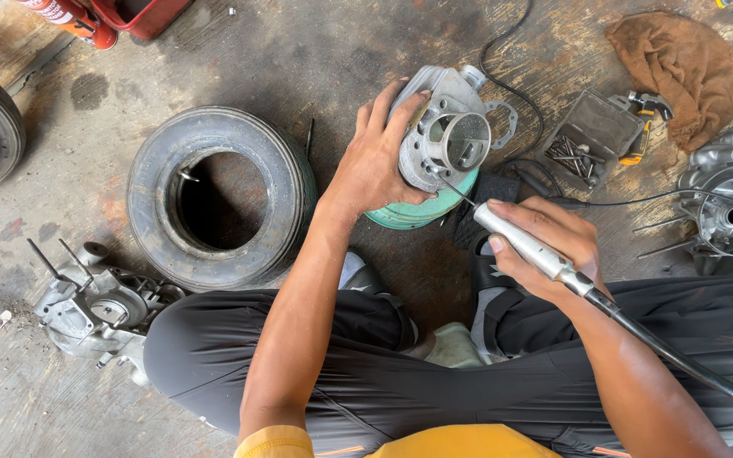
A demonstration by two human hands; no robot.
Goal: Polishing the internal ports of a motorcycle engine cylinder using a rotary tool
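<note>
My left hand (375, 161) grips a grey metal engine cylinder (447, 127) from its left side, holding it tilted on a green round tin (422, 212). My right hand (545, 242) holds a silver pen-shaped rotary grinder handpiece (523, 246) with a black flexible shaft (680, 360) running off to the right. The tool's thin bit (458, 192) touches the lower rim of the cylinder's bore. I sit on the concrete floor with my dark-trousered legs folded under my arms.
A small black tyre (218, 195) lies flat at left. An engine casing with studs (95, 305) sits at lower left, another casing (731, 212) at right. A tray of bits (587, 140), a brown rag (680, 64) and a black cable (511, 85) lie behind.
</note>
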